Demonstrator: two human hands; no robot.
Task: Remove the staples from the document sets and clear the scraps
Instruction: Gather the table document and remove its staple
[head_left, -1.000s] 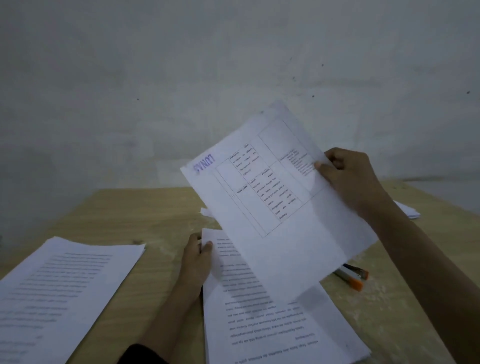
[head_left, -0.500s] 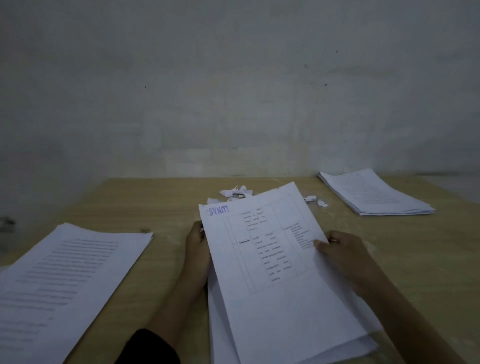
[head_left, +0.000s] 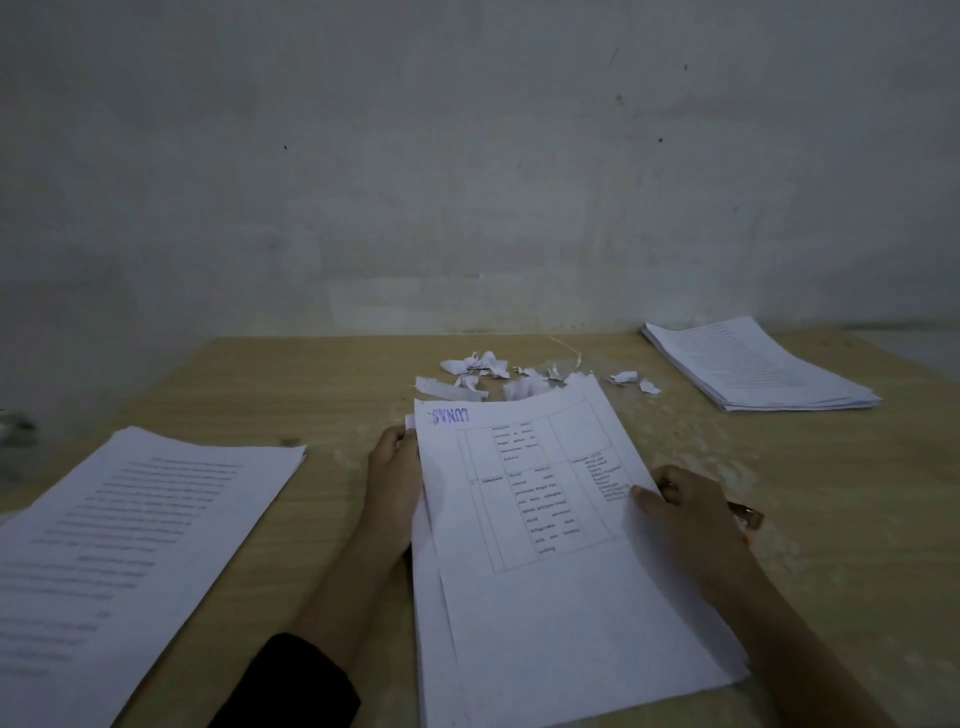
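Head: curled fingers (head_left: 648, 496) on paper stack (head_left: 550, 613)

Purple "LUNAS" stamp (head_left: 451, 415) on top sheet (head_left: 571, 613)

I counted three stacks: left stack (head_left: 130, 545), middle stack (head_left: 545, 623), far stack (head_left: 753, 369). Two hands: left hand (head_left: 395, 478), right hand (head_left: 691, 525). One table (head_left: 311, 389), one tool (head_left: 748, 517). The scraps (head_left: 483, 366) were too jumbled to count.

Middle stack (head_left: 545, 597) of loose sheets, torn scraps (head_left: 488, 376) beyond it, two more stacks aside.
The middle stack lies flat, its sheets fanned slightly askew; the top sheet shows a printed table and a purple stamp at its far left corner. The white scraps lie scattered just past its far edge. The left stack (head_left: 130, 545) lies well apart; the right stack (head_left: 753, 369) lies farther back.
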